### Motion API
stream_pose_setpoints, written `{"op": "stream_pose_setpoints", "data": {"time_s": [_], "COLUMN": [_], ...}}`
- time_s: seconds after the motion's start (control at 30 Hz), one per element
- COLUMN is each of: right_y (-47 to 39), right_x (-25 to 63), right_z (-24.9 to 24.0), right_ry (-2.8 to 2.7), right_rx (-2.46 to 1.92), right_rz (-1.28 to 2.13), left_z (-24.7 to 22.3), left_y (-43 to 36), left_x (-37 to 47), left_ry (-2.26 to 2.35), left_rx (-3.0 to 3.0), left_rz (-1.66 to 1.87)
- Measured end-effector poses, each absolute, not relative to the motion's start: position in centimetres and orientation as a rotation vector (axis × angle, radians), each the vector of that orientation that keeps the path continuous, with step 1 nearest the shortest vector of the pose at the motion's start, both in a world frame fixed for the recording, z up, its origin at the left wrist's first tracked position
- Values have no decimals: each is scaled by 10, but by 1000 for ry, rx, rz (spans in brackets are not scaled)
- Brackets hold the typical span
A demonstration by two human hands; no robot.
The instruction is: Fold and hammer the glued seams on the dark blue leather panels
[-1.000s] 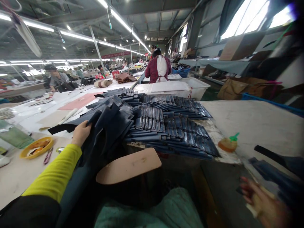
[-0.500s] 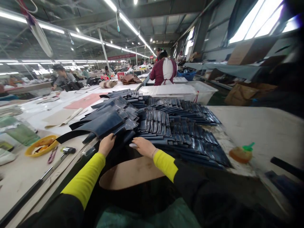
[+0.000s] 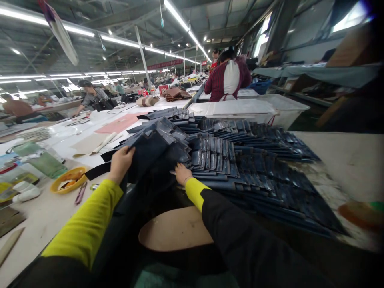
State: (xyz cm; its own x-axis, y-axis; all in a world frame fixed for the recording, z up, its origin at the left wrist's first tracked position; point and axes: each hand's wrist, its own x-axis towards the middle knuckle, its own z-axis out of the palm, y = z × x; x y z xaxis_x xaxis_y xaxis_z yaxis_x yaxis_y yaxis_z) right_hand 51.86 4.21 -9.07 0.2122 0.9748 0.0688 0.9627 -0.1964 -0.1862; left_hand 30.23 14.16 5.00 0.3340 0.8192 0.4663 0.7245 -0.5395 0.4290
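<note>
From where I stand, taking twelve o'clock as straight ahead of the seated person, the left hand [image 3: 121,162] is out at eleven, its grip closed on the edge of a dark blue leather-like panel [image 3: 150,150], which is partly raised and slopes down toward the right. That panel sits between eleven and twelve, at the near left end of a wide pile of layered dark blue pieces [image 3: 214,154] fanning round to two. The right hand [image 3: 183,175] is low at twelve, fingertips against the pile's near edge; something thin and pale shows beside the fingers, but I can't tell whether that grip holds it or has closed on a piece. I'd judge the step in hand to be handling a single panel at the edge of the others. To my eye, the next move calls for a secure left hold and careful right fingertips, as the neighbouring pieces overlap tightly and could drag along. A rounded tan board [image 3: 175,230] is near at twelve, below the hands. On the pale surface [image 3: 39,218] toward ten sit a yellow dish [image 3: 61,190] and a pink-handled tool [image 3: 80,194]. Beyond the pile, between twelve and one, a co-worker in maroon [image 3: 216,86] faces away.
</note>
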Motion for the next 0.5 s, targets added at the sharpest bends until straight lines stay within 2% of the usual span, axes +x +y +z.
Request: {"op": "stream_pose_setpoints", "data": {"time_s": [0.3, 0.5], "right_y": [39, 41], "right_x": [532, 531], "right_z": [-93, -103], "right_ry": [-1822, -1771], "right_rx": [-2322, -2318], "right_rz": [136, 170], "left_z": [168, 243], "left_y": [146, 170], "left_x": [290, 242], "left_ry": [1559, 1838], "left_rx": [2655, 2618], "left_rz": [1129, 1528]}}
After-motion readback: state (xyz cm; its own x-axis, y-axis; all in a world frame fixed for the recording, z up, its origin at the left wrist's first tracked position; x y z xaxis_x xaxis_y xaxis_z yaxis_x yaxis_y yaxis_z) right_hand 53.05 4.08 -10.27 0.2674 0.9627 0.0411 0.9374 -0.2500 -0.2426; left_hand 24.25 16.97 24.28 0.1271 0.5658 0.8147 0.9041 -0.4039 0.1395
